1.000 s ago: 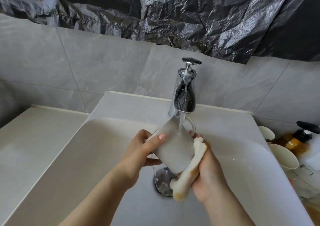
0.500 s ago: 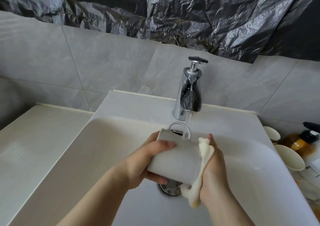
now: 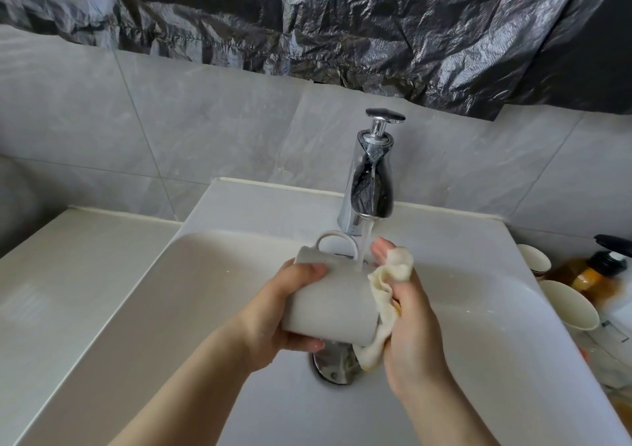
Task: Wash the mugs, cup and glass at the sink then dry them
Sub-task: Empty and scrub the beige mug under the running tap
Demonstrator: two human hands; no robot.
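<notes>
The left hand [image 3: 277, 312] is gripping the mug [image 3: 335, 302], which is lying sideways over the drain [image 3: 333, 367], its handle pointing to 12 o'clock under the tap [image 3: 371, 185]. At its 3 o'clock, the right hand [image 3: 413, 322] is clutching a cloth [image 3: 386, 281] against it. Best done by turning it slowly under the stream while gripping firmly, since the wet glaze is likely slippery.

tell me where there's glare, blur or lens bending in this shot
Head view: highlights glint on the chrome tap and crinkled black sheeting; wide-angle lens stretches the sink toward the corners; amber bottle at right edge is soft; mug and cloth look sharp.
</notes>
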